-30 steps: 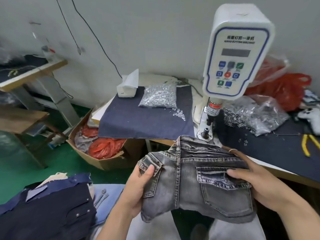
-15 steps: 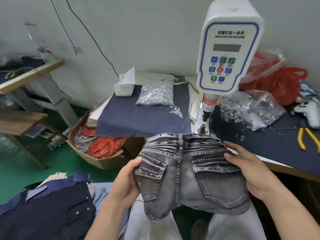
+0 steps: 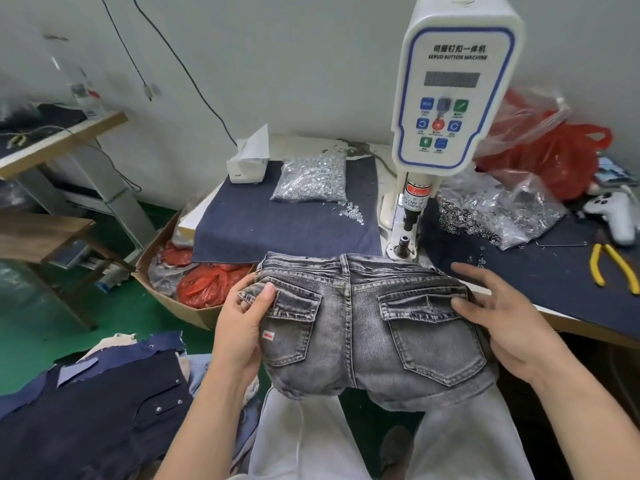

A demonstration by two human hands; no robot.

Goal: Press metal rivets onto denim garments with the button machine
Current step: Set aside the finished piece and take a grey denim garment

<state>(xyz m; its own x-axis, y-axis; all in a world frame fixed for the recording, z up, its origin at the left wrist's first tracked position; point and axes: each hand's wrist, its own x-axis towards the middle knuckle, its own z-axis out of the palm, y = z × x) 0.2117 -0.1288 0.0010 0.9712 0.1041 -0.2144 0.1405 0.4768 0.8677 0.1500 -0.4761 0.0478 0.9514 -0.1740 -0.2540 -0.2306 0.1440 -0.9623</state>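
Grey washed denim shorts [image 3: 360,327] lie back side up over my lap, two flap pockets showing, waistband toward the white servo button machine [image 3: 450,98]. My left hand [image 3: 242,327] pinches the left pocket flap, thumb on top. My right hand [image 3: 502,320] rests on the right pocket edge with fingers spread and fairly straight. The machine's lower die [image 3: 403,244] stands just beyond the waistband. A clear bag of silver rivets [image 3: 311,180] sits on the blue cloth to the left of the machine; another bag of metal parts [image 3: 498,213] lies to its right.
Yellow pliers [image 3: 613,268] and a white controller [image 3: 616,213] lie on the right of the table [image 3: 571,320]. Red plastic bags [image 3: 554,154] sit behind. A cardboard box [image 3: 173,289] with red bags stands on the floor at left. Dark denim garments [image 3: 86,417] are piled at lower left.
The shorts were drawn down and flattened over my lap, both pocket flaps now in view. My right hand's fingers left the pocket and spread on its edge; my left thumb shifted onto the left flap.
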